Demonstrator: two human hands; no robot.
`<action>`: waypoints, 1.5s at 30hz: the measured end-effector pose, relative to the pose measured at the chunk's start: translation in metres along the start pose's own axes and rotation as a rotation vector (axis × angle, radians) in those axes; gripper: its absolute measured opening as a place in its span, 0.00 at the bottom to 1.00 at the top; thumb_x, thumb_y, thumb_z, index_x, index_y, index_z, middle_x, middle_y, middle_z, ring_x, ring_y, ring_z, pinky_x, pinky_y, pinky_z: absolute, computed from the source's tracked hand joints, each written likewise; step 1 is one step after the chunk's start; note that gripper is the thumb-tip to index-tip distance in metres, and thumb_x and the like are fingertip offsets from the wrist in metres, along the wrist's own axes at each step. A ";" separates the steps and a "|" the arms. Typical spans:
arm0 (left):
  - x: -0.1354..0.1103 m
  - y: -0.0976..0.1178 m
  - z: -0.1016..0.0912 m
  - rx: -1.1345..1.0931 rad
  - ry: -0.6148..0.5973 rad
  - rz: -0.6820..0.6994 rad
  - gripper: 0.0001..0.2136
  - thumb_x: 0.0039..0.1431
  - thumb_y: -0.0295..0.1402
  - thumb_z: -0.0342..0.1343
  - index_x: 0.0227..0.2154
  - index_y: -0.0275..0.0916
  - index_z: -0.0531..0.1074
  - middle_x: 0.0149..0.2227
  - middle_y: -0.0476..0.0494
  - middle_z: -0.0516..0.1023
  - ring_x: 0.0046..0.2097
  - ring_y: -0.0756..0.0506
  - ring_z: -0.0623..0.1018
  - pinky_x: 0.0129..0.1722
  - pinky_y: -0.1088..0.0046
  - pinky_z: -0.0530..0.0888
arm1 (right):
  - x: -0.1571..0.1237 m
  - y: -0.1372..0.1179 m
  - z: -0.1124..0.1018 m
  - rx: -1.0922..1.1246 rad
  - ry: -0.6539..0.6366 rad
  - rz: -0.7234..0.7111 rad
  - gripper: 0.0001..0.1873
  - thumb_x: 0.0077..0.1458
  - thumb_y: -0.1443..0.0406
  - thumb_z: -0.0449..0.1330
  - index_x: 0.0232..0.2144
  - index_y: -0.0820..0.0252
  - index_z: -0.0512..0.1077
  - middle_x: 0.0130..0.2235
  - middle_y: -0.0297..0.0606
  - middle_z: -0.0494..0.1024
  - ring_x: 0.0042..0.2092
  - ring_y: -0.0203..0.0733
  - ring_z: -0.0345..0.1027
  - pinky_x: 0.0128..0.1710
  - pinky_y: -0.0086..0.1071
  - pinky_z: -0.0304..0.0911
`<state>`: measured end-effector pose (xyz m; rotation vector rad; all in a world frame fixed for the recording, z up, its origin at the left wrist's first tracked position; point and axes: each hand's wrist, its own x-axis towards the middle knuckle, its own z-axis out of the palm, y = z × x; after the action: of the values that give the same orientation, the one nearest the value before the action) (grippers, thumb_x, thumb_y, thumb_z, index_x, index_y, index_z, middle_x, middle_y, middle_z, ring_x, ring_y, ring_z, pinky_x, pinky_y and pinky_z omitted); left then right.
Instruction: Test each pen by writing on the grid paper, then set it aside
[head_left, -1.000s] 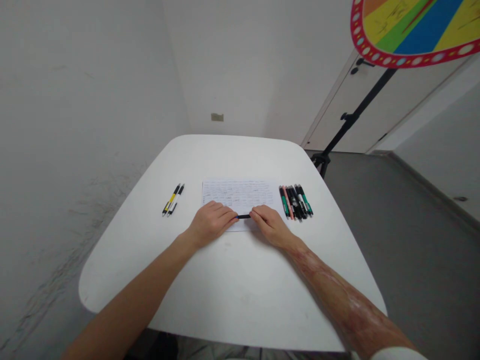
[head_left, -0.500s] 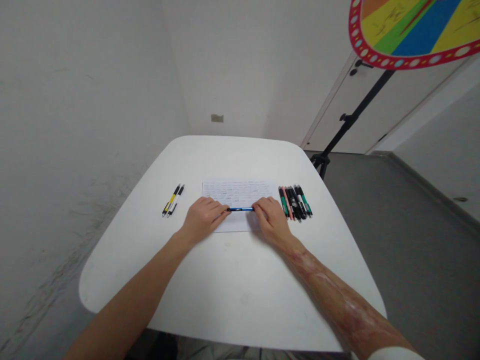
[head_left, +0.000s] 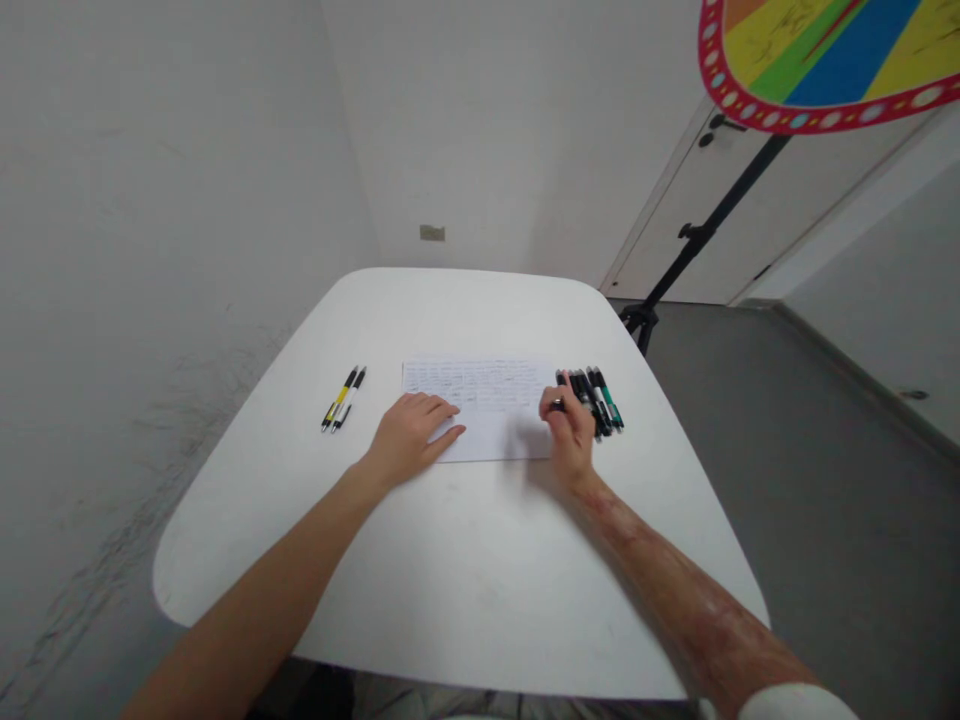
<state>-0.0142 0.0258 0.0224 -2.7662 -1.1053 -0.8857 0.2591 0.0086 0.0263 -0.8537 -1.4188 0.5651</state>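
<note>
Pen [head_left: 558, 405] has moved rightward, only a dark end showing.

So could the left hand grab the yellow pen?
Probably yes. The left hand is open, with no pen showing in its fingers. The yellow pen is off to its left, and only the white pen seems to lie between.

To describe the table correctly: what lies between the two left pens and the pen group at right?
In the head view, a written sheet of paper lies there; the left hand and right hand partly cover its sides.
</note>
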 end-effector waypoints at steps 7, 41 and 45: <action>-0.002 -0.004 0.008 -0.039 -0.112 -0.058 0.11 0.78 0.41 0.57 0.51 0.41 0.78 0.50 0.39 0.84 0.51 0.37 0.81 0.53 0.55 0.75 | 0.022 0.001 -0.027 0.774 0.229 0.509 0.34 0.57 0.40 0.59 0.17 0.52 0.47 0.19 0.26 0.41 0.20 0.35 0.39 0.18 0.35 0.45; -0.003 -0.005 0.008 -0.064 -0.126 -0.067 0.11 0.77 0.40 0.57 0.51 0.41 0.79 0.51 0.38 0.83 0.52 0.37 0.80 0.54 0.53 0.76 | 0.018 0.016 -0.034 1.075 0.331 0.727 0.33 0.61 0.43 0.62 0.22 0.51 0.47 0.18 0.22 0.45 0.19 0.33 0.34 0.15 0.31 0.40; -0.002 -0.005 0.008 -0.067 -0.125 -0.067 0.11 0.77 0.40 0.56 0.51 0.41 0.79 0.51 0.38 0.83 0.52 0.37 0.80 0.54 0.53 0.76 | 0.022 0.015 -0.027 0.871 0.207 0.668 0.31 0.60 0.55 0.68 0.20 0.53 0.50 0.18 0.24 0.50 0.20 0.32 0.40 0.16 0.29 0.47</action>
<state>-0.0149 0.0300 0.0135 -2.8907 -1.2162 -0.7793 0.2901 0.0305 0.0292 -0.6154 -0.5464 1.4224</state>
